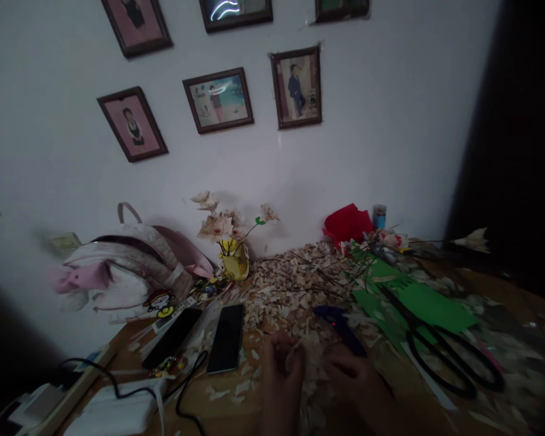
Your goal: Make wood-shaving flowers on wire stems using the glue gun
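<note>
My left hand (pixel 282 372) is above the front of the table, fingers curled in a pinch. A thin pale strip (pixel 297 344) shows at its fingertips, like one of the dried petal-like pieces. To its right, my right hand (pixel 356 374) is closed, thumb and fingers together; what they hold, if anything, is too dim to make out. Just beyond the hands lies a dark blue glue gun (pixel 345 333) with a small red light. Behind it spreads a heap of pale petal-like pieces (pixel 286 284). Large black-handled scissors (pixel 429 339) rest to the right on green paper (pixel 427 300).
Two phones (pixel 226 339) (pixel 175 336) lie left of my hands, near a white box (pixel 115 412) and black cable (pixel 188 387). A yellow vase (pixel 235 265) with handmade flowers (pixel 220 227), a pale backpack (pixel 131 260) and red paper (pixel 349 224) stand along the wall.
</note>
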The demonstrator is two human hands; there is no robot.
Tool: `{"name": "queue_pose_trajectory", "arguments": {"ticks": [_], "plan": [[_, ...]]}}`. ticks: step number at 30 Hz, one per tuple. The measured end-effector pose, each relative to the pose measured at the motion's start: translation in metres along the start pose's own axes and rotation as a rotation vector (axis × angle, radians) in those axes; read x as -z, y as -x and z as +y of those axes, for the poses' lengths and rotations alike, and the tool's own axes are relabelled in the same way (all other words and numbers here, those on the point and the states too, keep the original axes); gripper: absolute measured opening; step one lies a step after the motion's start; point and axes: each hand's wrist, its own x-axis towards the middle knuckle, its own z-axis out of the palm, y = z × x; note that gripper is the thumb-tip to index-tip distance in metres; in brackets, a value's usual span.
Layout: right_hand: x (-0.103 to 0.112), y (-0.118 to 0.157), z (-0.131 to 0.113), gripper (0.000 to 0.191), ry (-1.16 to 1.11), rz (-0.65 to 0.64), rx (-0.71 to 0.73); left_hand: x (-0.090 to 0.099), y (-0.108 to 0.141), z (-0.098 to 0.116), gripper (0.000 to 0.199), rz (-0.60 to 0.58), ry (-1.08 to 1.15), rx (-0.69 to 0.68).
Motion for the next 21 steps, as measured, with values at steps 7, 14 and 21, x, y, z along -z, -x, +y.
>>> {"name": "queue_pose_trajectory", "arguments": {"ticks": [7, 14, 21], "plan": [[0.001, -0.003, 0.001, 0.029, 0.023, -0.066, -0.061, 0.004, 0.000, -0.013, 0.017, -0.017, -0.023, -0.046], [0.001, -0.004, 0.006, 0.028, -0.004, -0.057, -0.051, 0.007, 0.000, -0.021, 0.012, -0.050, -0.047, -0.130], [-0.001, -0.005, 0.010, 0.018, 0.001, 0.120, 0.136, 0.015, -0.002, -0.028, 0.013, -0.017, -0.029, -0.226]]}}
